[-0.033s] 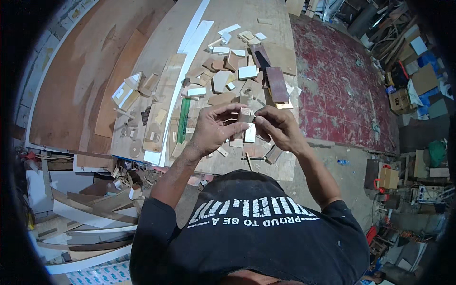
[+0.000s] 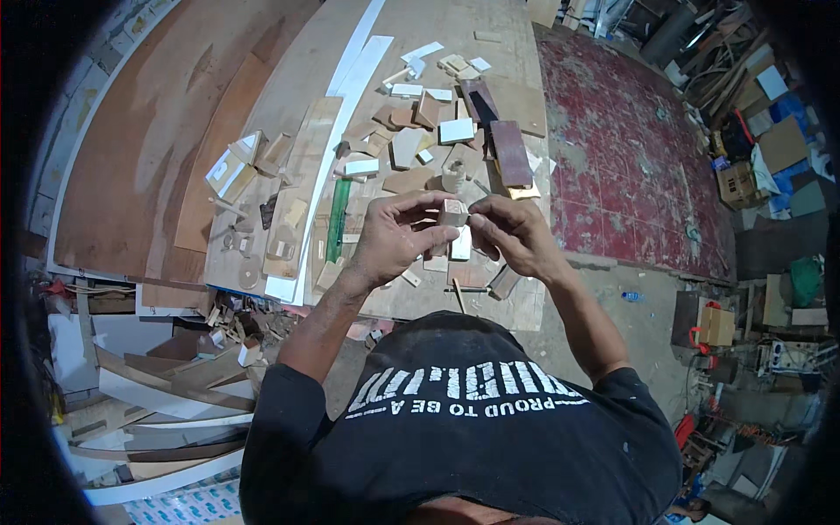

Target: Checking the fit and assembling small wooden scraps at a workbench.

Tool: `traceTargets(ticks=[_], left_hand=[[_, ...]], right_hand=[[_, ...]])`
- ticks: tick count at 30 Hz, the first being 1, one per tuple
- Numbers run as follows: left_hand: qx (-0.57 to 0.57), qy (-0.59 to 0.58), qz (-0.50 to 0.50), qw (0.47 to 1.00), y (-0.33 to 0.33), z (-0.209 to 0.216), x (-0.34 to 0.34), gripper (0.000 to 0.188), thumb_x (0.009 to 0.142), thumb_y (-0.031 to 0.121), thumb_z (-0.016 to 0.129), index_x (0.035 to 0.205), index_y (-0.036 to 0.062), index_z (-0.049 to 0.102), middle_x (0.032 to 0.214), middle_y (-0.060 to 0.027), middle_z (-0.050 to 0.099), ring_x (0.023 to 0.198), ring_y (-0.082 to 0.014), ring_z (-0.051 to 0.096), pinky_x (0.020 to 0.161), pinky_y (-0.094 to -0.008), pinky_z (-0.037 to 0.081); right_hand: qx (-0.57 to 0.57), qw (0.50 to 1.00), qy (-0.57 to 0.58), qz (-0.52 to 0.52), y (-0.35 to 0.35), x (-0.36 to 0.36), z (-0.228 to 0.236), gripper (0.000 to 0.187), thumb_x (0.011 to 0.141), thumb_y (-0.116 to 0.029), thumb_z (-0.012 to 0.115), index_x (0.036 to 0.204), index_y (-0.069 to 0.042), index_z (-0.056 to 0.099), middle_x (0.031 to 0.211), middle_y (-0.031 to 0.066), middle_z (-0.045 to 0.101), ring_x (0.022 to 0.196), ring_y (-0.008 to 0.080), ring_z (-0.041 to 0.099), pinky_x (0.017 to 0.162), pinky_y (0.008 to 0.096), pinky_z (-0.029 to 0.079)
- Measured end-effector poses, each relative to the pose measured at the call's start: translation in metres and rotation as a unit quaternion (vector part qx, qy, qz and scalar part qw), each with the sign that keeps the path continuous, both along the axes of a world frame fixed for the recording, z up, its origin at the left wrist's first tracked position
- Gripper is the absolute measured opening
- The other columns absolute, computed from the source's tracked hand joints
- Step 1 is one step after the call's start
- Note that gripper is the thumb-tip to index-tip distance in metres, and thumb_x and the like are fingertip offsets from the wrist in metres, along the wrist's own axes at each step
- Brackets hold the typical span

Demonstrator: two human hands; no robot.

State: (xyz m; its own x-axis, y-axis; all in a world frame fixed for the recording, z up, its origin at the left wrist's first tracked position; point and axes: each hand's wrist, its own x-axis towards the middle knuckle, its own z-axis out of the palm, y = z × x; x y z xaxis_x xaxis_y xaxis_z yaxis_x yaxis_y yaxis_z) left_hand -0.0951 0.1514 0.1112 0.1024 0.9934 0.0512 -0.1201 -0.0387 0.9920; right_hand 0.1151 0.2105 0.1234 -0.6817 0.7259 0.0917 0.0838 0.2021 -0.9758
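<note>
Above the near part of the workbench, a small pale wooden block (image 2: pixel 454 213) sits between the thumb and fingers of my left hand (image 2: pixel 398 234). My right hand (image 2: pixel 514 229) is closed in a pinch at the block's right side. Whatever its fingertips grip there is too small to name. Just beyond the block stands a small clear bottle (image 2: pixel 453 177). A white-faced wood piece (image 2: pixel 459 245) lies below my hands on the bench. Past my right hand rests a long dark reddish-brown block (image 2: pixel 510 154).
Several wood offcuts (image 2: pixel 407 149) are scattered over the bench (image 2: pixel 507 70). Left of them lie a green strip (image 2: pixel 338 220), long white strips (image 2: pixel 360 74) and small wooden assemblies (image 2: pixel 234 168). A large brown sheet (image 2: pixel 166 122) leans farther left. Red worn flooring (image 2: pixel 626 149) lies to the right.
</note>
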Motion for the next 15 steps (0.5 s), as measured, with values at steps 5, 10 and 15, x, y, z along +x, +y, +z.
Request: traceTargets(ticks=[5, 10, 15], left_hand=[[-0.047, -0.02, 0.021, 0.999, -0.012, -0.006, 0.005, 0.042, 0.077, -0.002, 0.076, 0.117, -0.0047, 0.062, 0.107, -0.0129, 0.067, 0.096, -0.0159, 0.065, 0.087, -0.0305, 0.054], [-0.034, -0.054, 0.027, 0.998, -0.017, -0.025, 0.009, 0.041, 0.081, 0.001, 0.074, 0.119, -0.0046, 0.061, 0.105, -0.0118, 0.068, 0.095, -0.015, 0.064, 0.084, -0.0284, 0.054], [-0.104, -0.016, 0.061, 0.993, -0.032, -0.063, 0.016, 0.041, 0.086, 0.007, 0.071, 0.123, -0.0038, 0.06, 0.104, -0.0093, 0.067, 0.091, -0.0109, 0.062, 0.082, -0.0245, 0.05]], right_hand=[[0.042, 0.999, -0.027, 0.019, -0.005, -0.003, -0.004, 0.017, 0.096, -0.011, 0.055, 0.096, 0.005, 0.061, 0.067, 0.0058, 0.057, 0.06, 0.0096, 0.054, 0.053, 0.0257, 0.043], [0.023, 0.996, -0.078, 0.045, 0.001, -0.002, -0.008, 0.021, 0.097, -0.017, 0.057, 0.095, 0.003, 0.063, 0.07, 0.001, 0.055, 0.059, 0.0059, 0.048, 0.05, 0.0233, 0.038], [-0.025, 0.989, -0.134, 0.056, -0.004, 0.005, -0.049, 0.021, 0.098, -0.019, 0.054, 0.095, 0.001, 0.058, 0.069, 0.0002, 0.053, 0.059, 0.0064, 0.047, 0.054, 0.0236, 0.039]])
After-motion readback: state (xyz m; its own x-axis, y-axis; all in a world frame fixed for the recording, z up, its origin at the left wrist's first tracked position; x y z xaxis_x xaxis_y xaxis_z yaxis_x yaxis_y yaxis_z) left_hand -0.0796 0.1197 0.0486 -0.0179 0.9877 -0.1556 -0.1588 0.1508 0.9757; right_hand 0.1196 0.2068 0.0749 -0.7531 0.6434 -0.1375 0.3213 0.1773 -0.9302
